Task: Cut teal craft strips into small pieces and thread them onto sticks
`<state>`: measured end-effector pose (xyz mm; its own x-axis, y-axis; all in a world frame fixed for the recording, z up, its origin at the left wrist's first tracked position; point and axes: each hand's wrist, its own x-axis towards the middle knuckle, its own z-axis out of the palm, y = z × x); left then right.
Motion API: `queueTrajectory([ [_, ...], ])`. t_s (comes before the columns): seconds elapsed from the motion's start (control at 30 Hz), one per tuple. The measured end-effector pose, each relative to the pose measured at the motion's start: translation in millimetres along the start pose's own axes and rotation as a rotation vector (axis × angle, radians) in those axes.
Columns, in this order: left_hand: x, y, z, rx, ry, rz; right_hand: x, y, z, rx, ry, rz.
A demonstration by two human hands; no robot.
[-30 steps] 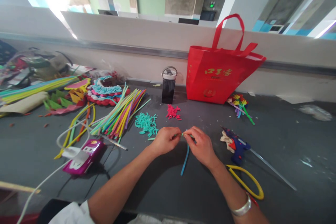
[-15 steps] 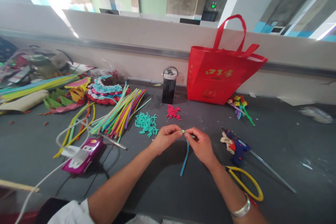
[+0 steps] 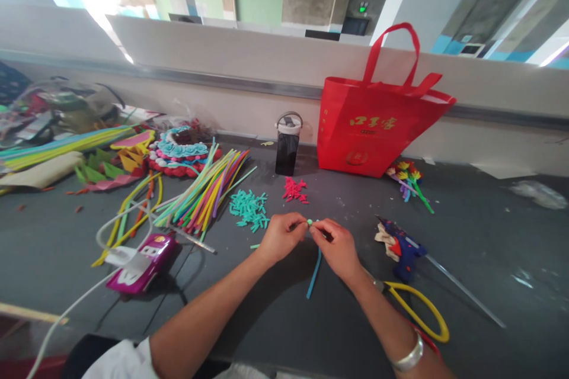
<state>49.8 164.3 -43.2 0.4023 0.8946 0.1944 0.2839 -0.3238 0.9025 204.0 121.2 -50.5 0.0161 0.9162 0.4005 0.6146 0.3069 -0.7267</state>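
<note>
My left hand (image 3: 282, 238) and my right hand (image 3: 335, 247) meet above the dark table. Thumbs and forefingers of both pinch a small light-green piece of pipe cleaner (image 3: 310, 222); its exact shape is hidden by the fingertips. A blue pipe cleaner (image 3: 313, 277) lies just below my right hand, its upper end hidden by that hand. Beyond my left hand is a heap of short teal pieces (image 3: 249, 208), with a smaller pile of pinkish-red pieces (image 3: 294, 189) behind. A short green piece (image 3: 255, 246) lies beside my left hand.
A bundle of coloured pipe cleaners (image 3: 208, 189) and a purple power strip (image 3: 142, 263) lie left. Behind stand a dark bottle (image 3: 287, 151) and a red bag (image 3: 355, 124). Rightward are a blue glue gun (image 3: 404, 249), yellow-handled scissors (image 3: 422, 308) and a small flower bunch (image 3: 411, 180).
My fingers have shifted slightly around the light-green piece, still pinching it. More of the short green piece beside my left hand now shows. The view has moved a little.
</note>
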Motion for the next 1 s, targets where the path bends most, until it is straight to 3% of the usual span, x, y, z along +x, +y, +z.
queueTrajectory([
  [0.17,0,-2,1.4,0.216,0.051,0.12,-3,3,3,-0.084,-0.021,-0.047],
  [0.37,-3,-5,-3.6,0.506,-0.065,0.213,-3,1,-6,-0.209,-0.028,-0.109],
  [0.47,-2,-5,-6.7,0.501,-0.177,0.301,-1,-1,-14,-0.204,-0.026,-0.132],
  [0.57,-2,-4,-8.6,0.34,-0.252,0.366,3,1,-19,-0.074,-0.002,-0.061],
  [0.7,-2,2,-8.0,0.046,-0.211,0.261,6,8,-18,0.081,0.007,0.108],
  [0.8,-4,5,-5.5,-0.039,-0.126,0.149,5,12,-11,0.148,0.01,0.183],
  [1.0,-3,1,1.4,-0.031,0.001,0.019,0,-1,-3,0.091,0.012,0.113],
])
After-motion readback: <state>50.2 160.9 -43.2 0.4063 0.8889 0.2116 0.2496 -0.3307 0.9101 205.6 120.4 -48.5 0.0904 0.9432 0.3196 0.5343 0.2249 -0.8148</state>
